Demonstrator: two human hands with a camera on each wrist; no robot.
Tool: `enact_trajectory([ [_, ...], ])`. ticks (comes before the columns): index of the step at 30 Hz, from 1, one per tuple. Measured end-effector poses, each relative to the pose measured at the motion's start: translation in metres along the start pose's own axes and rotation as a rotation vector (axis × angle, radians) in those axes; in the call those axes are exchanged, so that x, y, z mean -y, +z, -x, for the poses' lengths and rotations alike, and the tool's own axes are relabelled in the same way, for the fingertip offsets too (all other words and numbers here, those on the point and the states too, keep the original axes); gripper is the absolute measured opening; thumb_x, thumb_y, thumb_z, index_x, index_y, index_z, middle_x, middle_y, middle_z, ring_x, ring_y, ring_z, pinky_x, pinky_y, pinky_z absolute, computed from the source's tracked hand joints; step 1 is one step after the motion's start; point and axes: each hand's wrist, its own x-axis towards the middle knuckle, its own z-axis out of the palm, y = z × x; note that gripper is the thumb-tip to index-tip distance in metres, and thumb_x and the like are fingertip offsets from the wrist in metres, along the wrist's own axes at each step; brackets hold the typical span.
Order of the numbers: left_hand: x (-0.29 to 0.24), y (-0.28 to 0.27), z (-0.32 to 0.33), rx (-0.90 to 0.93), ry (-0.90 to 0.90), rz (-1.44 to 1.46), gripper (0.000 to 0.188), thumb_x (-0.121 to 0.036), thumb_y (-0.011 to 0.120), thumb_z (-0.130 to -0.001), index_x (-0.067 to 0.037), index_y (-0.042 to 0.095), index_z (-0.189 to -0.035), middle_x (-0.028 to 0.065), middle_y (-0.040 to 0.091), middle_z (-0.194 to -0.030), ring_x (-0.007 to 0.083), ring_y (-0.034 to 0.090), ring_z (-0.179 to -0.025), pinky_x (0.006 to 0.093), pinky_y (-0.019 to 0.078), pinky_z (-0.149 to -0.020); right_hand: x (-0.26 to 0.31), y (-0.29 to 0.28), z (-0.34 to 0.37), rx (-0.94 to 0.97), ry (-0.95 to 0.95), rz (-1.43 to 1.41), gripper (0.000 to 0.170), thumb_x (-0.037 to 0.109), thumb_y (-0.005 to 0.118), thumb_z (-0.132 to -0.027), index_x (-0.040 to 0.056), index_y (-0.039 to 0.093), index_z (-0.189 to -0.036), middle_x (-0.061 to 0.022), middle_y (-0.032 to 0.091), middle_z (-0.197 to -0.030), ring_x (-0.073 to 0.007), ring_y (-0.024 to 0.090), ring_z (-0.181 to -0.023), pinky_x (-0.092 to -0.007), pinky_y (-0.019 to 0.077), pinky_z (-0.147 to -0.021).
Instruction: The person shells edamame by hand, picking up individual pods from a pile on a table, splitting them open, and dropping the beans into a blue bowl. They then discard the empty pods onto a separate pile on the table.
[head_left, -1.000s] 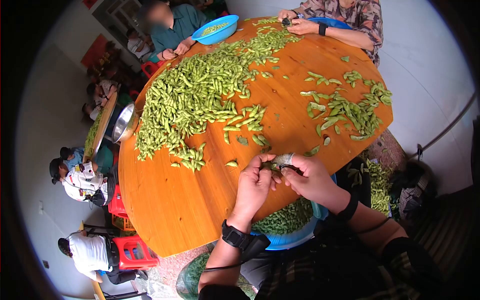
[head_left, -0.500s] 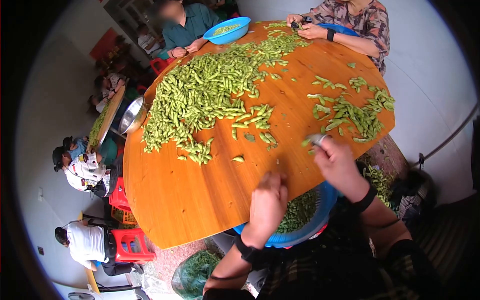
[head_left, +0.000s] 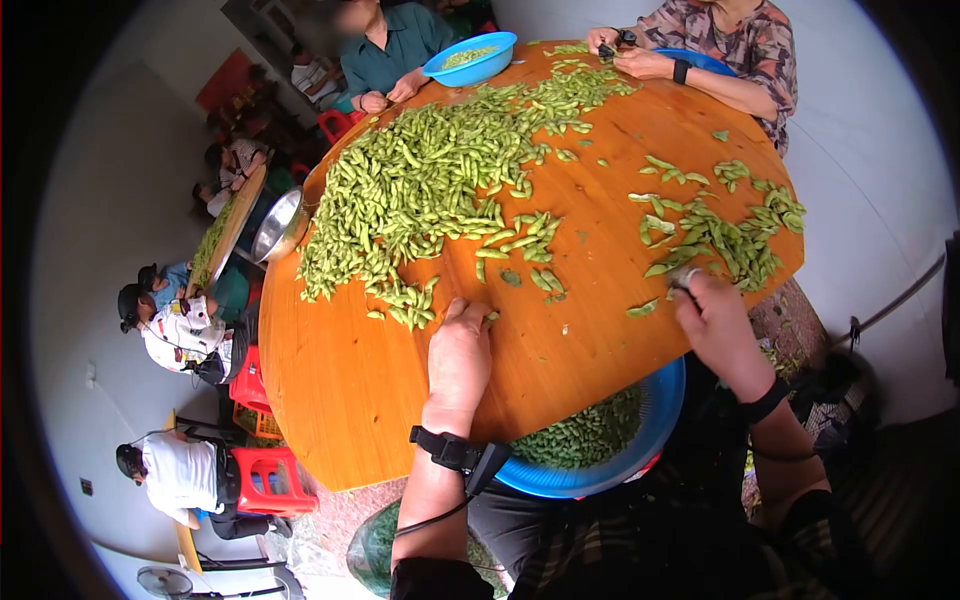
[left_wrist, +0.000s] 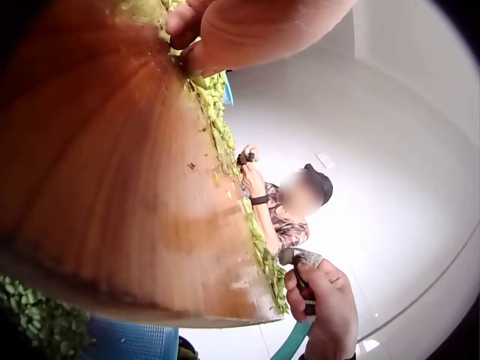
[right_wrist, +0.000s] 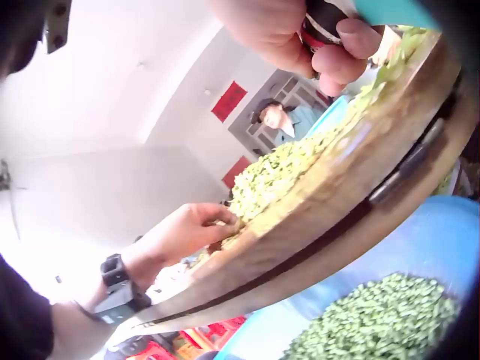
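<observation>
Since left hand (head_left: 460,352) split from right hand (head_left: 722,330), left's by nearest pods (head_left: 408,304) (grip unclear), right clutches dark object (left_wrist: 304,288); likely fresh-pod time.

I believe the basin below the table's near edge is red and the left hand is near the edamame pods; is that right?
The basin is blue, not red, as the head view shows; the left hand is indeed near the edamame pods.

Wrist views hazy, overexposed; black fisheye corners.
</observation>
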Motion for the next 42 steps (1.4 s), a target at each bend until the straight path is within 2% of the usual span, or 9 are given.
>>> enact_trajectory([
  [1, -0.002, 0.001, 0.0, 0.004, 0.005, 0.0, 0.014, 0.002, 0.056, -0.083, -0.001, 0.061, -0.096, 0.0202, 0.06, -0.097, 0.0408, 0.062, -0.079, 0.0465, 0.0529, -0.068, 0.009, 0.004, 0.002, 0.044, 0.037, -0.05, 0.012, 0.003, 0.054, -0.085, -0.0023, 0.058, -0.096, -0.0223, 0.059, -0.079, -0.0389, 0.061, -0.071, -0.0413, 0.0466, -0.061],
  [3, -0.012, 0.004, 0.004, -0.053, 0.053, 0.123, 0.011, 0.0, 0.057, -0.085, 0.001, 0.06, -0.096, 0.0229, 0.061, -0.092, 0.042, 0.061, -0.08, 0.0454, 0.0522, -0.07, 0.019, 0.018, 0.006, 0.133, -0.009, -0.212, 0.024, 0.001, 0.053, -0.086, 0.0013, 0.062, -0.108, -0.008, 0.058, -0.067, -0.0114, 0.055, -0.054, -0.0277, 0.0441, -0.052],
  [4, -0.02, 0.005, 0.008, -0.004, 0.054, 0.257, 0.013, -0.002, 0.057, -0.09, 0.001, 0.061, -0.102, 0.0177, 0.064, -0.088, 0.031, 0.064, -0.072, 0.0374, 0.0527, -0.062, 0.024, 0.023, 0.007, 0.286, 0.1, -0.331, 0.026, 0.002, 0.052, -0.089, 0.0028, 0.062, -0.113, -0.0026, 0.06, -0.068, -0.0072, 0.054, -0.053, -0.0234, 0.0438, -0.049],
  [5, -0.03, 0.008, 0.011, 0.002, 0.061, 0.259, 0.013, -0.002, 0.057, -0.09, 0.001, 0.061, -0.102, 0.0177, 0.064, -0.088, 0.031, 0.064, -0.072, 0.0374, 0.0527, -0.062, 0.033, 0.027, 0.005, 0.44, 0.293, -0.533, 0.025, 0.005, 0.051, -0.093, 0.0025, 0.06, -0.116, -0.0011, 0.061, -0.071, -0.0054, 0.054, -0.052, -0.0205, 0.043, -0.048],
  [7, -0.049, 0.015, 0.017, 0.218, -0.298, 0.924, 0.018, -0.005, 0.056, -0.094, 0.0, 0.061, -0.11, 0.0078, 0.064, -0.086, 0.0142, 0.06, -0.066, 0.0265, 0.0492, -0.055, 0.04, 0.043, 0.001, 0.521, 0.422, -0.691, 0.022, 0.007, 0.05, -0.096, 0.001, 0.06, -0.114, -0.0011, 0.061, -0.073, -0.005, 0.053, -0.053, -0.0203, 0.0428, -0.047],
  [9, -0.054, 0.025, 0.02, 0.219, -0.277, 1.05, 0.023, -0.006, 0.053, -0.096, -0.002, 0.06, -0.118, 0.0007, 0.059, -0.083, 0.0049, 0.054, -0.065, 0.0199, 0.0452, -0.053, 0.045, 0.048, -0.001, 0.526, 0.463, -0.759, 0.017, 0.008, 0.049, -0.096, 0.001, 0.06, -0.107, -0.001, 0.06, -0.07, -0.0052, 0.053, -0.051, -0.0204, 0.0426, -0.045],
  [18, -0.066, 0.03, 0.024, 0.031, 0.055, 0.472, 0.034, 0.0, 0.06, -0.087, 0.0, 0.059, -0.121, 0.0185, 0.062, -0.081, 0.0271, 0.065, -0.067, 0.033, 0.0518, -0.06, 0.048, 0.05, 0.004, 0.511, 0.47, -0.733, 0.014, 0.009, 0.051, -0.095, 0.0005, 0.061, -0.094, -0.0016, 0.061, -0.07, -0.0063, 0.056, -0.049, -0.0203, 0.0415, -0.041],
  [24, -0.069, 0.029, 0.026, 0.11, -0.126, 0.524, 0.029, -0.004, 0.063, -0.085, -0.007, 0.062, -0.114, 0.0183, 0.063, -0.076, 0.0291, 0.067, -0.068, 0.0346, 0.0524, -0.06, 0.052, 0.045, 0.004, 0.526, 0.5, -0.712, 0.013, 0.008, 0.051, -0.094, 0.0001, 0.061, -0.091, -0.0014, 0.061, -0.069, -0.0064, 0.057, -0.049, -0.0208, 0.0419, -0.041],
  [42, -0.077, 0.022, 0.021, 0.077, -0.001, 0.393, 0.014, -0.006, 0.064, -0.083, -0.006, 0.055, -0.093, 0.0197, 0.061, -0.071, 0.0391, 0.063, -0.068, 0.0433, 0.0513, -0.056, 0.051, 0.047, 0.01, 0.525, 0.413, -0.672, 0.011, 0.005, 0.049, -0.094, -0.0005, 0.058, -0.093, -0.0016, 0.058, -0.067, -0.006, 0.053, -0.05, -0.0222, 0.0418, -0.046],
])
